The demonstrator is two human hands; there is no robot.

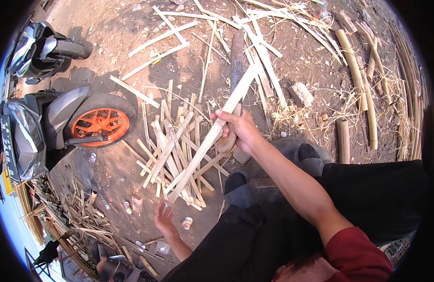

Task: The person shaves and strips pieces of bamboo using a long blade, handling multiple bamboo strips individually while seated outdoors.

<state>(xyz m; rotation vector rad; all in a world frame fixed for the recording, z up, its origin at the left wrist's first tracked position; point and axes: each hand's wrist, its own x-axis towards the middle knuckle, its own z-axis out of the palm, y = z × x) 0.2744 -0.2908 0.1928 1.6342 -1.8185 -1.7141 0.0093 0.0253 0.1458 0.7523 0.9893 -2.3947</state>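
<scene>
My right hand (242,131) is closed around a machete with a dark blade (237,61) and a rounded wooden handle (226,143). The same hand pinches a pale bamboo strip (203,150) against the handle. That strip slants from upper right to lower left, its lower end looking split or doubled. Under it lies a loose pile of short split bamboo strips (155,171) on the ground. My left hand (165,221) hangs below the pile, fingers apart and holding nothing.
Longer bamboo strips (165,38) lie scattered ahead. Bamboo poles (353,70) and a brick-like block (301,94) are to the right. A motorcycle with an orange-rimmed wheel (101,123) stands at left, another (52,49) behind it. Bamboo scraps (85,225) and a person (108,268) appear lower left.
</scene>
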